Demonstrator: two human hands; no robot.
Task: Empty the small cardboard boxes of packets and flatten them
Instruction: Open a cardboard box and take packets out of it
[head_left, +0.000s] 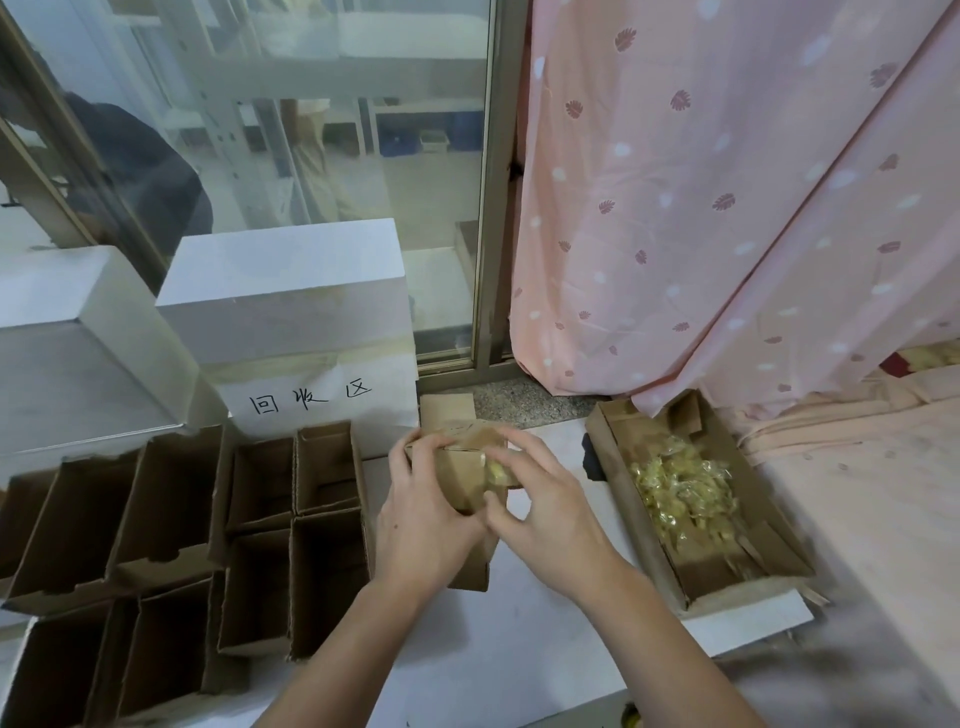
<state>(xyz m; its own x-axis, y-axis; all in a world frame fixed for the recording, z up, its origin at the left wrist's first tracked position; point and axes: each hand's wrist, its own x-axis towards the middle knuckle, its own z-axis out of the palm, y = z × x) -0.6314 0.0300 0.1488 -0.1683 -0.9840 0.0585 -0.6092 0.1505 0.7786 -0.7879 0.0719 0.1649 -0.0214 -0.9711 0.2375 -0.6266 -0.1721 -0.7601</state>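
Observation:
A small brown cardboard box (460, 470) is held above the white surface, its flaps hanging open at top and bottom. My left hand (423, 512) grips its left side. My right hand (540, 501) curls over its right end, where yellowish clear packets (496, 472) show under the fingers. A long cardboard tray (766, 525) to the right holds a heap of the same yellowish packets (685, 493).
Several open small cardboard boxes (291, 525) stand in rows at the left on the white surface (524, 654). Behind them are white boxes, one with handwritten characters (311, 397). A pink patterned curtain (727, 208) hangs at right, a glass door at back.

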